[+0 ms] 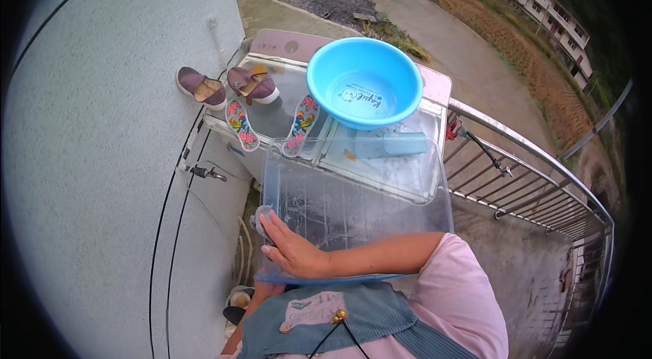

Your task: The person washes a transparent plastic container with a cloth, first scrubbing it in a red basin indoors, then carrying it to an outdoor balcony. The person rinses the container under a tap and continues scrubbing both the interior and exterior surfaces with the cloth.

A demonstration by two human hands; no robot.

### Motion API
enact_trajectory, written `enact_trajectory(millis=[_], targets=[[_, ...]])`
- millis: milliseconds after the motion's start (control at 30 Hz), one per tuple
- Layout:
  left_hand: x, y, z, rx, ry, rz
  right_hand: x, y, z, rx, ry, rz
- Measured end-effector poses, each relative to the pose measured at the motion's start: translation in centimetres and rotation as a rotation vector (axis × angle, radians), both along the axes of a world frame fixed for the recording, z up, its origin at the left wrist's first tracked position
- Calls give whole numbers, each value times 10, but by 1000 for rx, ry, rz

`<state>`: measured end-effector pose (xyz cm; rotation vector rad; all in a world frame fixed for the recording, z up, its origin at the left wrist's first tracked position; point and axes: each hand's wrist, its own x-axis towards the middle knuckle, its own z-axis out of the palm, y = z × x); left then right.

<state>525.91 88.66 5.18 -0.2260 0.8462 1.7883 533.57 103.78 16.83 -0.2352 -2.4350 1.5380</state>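
Observation:
A large clear plastic bin [356, 211] with a bluish rim stands tilted between me and the washing machine. My right hand [293, 249] reaches across it and presses a grey scrubbing pad [261, 221] to its left side wall. Whitish streaks and wet marks cover the plastic. Low at the near left edge, my left hand [270, 287] is mostly hidden behind the bin's rim and my apron; its fingers cannot be made out.
On the twin-tub washing machine [435, 85] rest a blue basin [364, 85], purple shoes [254, 85] and floral insoles [301, 127]. A tap [206, 172] juts from the left wall [112, 155]. A metal railing [530, 140] runs along the right.

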Motion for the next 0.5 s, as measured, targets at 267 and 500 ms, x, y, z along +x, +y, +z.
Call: enact_trajectory(millis=[267,500], targets=[[2,-12,-32,-90,-9,-51,15,-1,-17,-221,-220,102],[10,-3,-3,-132,73,-50,34,8,-67,222,-128,351]])
